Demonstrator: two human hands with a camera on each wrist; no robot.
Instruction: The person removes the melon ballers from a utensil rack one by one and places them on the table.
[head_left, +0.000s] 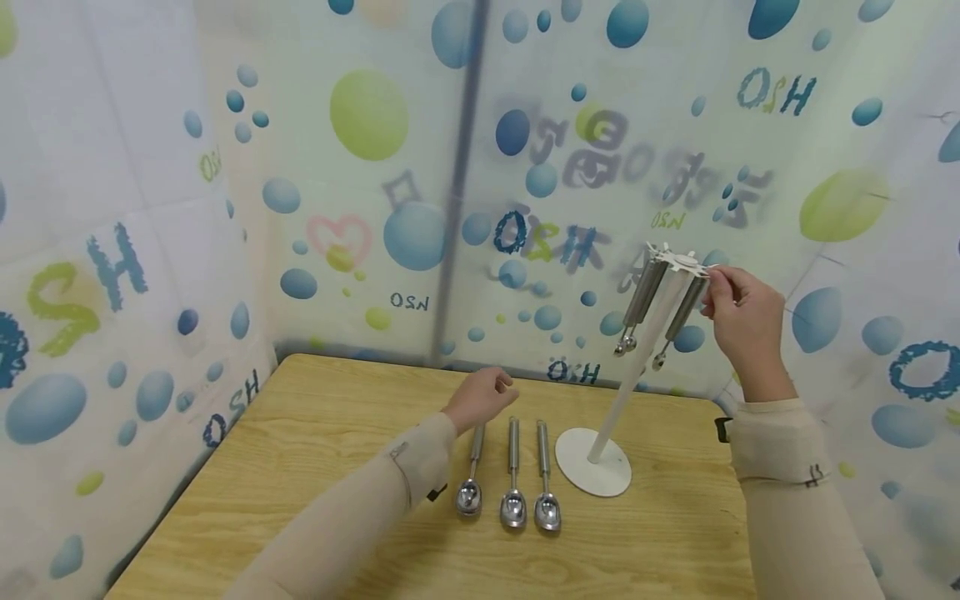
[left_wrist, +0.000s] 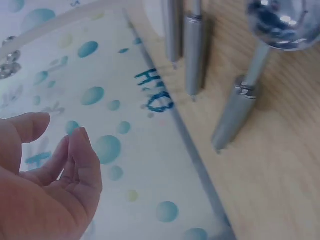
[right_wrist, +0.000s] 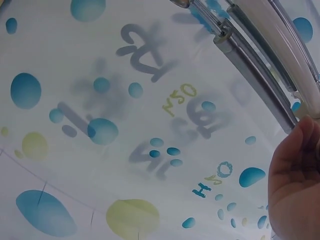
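A white stand (head_left: pixel 651 350) with a round base and a hooked top ring carries several melon ballers (head_left: pixel 642 296) with steel handles, small bowls hanging down. At the ring's right edge, my right hand (head_left: pixel 746 321) pinches the handle end of a hanging melon baller (head_left: pixel 686 310); the exact contact is partly hidden by the fingers. Three steel ice cream scoops (head_left: pixel 513 504) lie side by side on the table, bowls toward me. Over the handle of the leftmost scoop (head_left: pixel 469 497), my left hand (head_left: pixel 480 396) hovers with loosely bent fingers (left_wrist: pixel 82 160), holding nothing.
A wooden table (head_left: pixel 337 450) meets a patterned curtain (head_left: pixel 360 275) along its back edge. The stand's round base (head_left: pixel 577 462) sits just right of the scoops. Curtain also hangs close on the left and right sides.
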